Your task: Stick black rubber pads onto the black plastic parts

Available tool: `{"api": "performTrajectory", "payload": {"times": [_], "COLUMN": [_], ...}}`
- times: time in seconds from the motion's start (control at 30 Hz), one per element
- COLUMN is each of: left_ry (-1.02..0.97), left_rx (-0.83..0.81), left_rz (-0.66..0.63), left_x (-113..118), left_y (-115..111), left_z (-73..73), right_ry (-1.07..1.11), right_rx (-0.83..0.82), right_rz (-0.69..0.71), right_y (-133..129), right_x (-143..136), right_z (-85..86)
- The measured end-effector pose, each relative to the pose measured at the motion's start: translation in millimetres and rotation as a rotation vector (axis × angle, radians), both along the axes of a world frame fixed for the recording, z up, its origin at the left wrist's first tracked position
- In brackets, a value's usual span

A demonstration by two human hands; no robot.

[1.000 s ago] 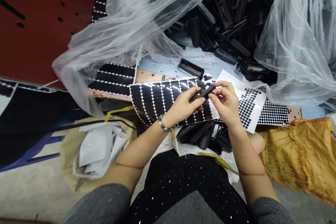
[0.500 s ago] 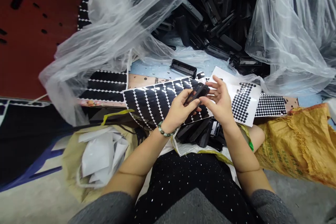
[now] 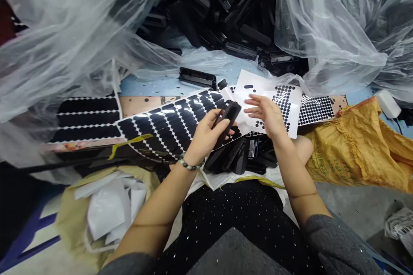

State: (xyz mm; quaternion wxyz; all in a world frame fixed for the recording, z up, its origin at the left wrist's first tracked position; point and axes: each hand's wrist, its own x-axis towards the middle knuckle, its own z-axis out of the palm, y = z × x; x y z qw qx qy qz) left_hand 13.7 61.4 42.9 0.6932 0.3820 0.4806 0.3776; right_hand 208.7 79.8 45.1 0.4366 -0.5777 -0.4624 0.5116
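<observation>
My left hand [image 3: 208, 134] is wrapped round a black plastic handle [image 3: 231, 114], which it holds tilted over the sticker sheets. To its right my right hand [image 3: 265, 114] is apart from the part, fingers stretched out above a white sheet of small black round stickers [image 3: 284, 94]. Whether a small sticker is on its fingertips I cannot make out. Beneath my left hand lies a sheet of long black oval stickers [image 3: 167, 122]. Several black plastic parts [image 3: 238, 154] rest in a white bag at my lap. Another black part [image 3: 197, 77] lies behind the sheets.
A heap of black parts [image 3: 226, 13] fills the back, between clear plastic sheeting [image 3: 80, 21] and more sheeting [image 3: 325, 30] at right. A beige bag of paper scraps [image 3: 109, 206] stands at lower left. At right lies a yellow woven sack [image 3: 358, 146].
My right hand has drawn away from the black handle, which stays in my left hand. The handle has turned and now points up to the right. The view has shifted right.
</observation>
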Motion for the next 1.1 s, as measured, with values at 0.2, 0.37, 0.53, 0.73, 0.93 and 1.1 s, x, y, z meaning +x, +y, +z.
{"api": "performTrajectory", "payload": {"times": [0.2, 0.37, 0.53, 0.73, 0.93, 1.1], "left_ry": [-0.039, -0.089, -0.191, -0.261, -0.233, -0.14], "left_rx": [-0.112, -0.153, -0.158, -0.125, 0.059, 0.178], "left_rz": [0.036, -0.006, 0.014, 0.089, 0.106, 0.092], "left_x": [2, 11, 15, 25, 26, 25], "left_y": [2, 0, -2, -8, -12, -13], "left_z": [-8.3, -13.6, -17.3, -15.1, -22.3, -27.6], "right_ry": [-0.756, -0.87, -0.719, 0.005, -0.044, -0.177], "right_rx": [0.029, -0.107, -0.067, -0.075, 0.058, 0.083], "right_rz": [-0.034, 0.011, -0.021, -0.097, -0.037, 0.003], "right_y": [-20, -20, -13, -24, -31, -31], "right_x": [52, 43, 44, 7, -32, -35], "right_z": [-15.8, -30.6, -30.8, -15.6, 2.2, 3.0]}}
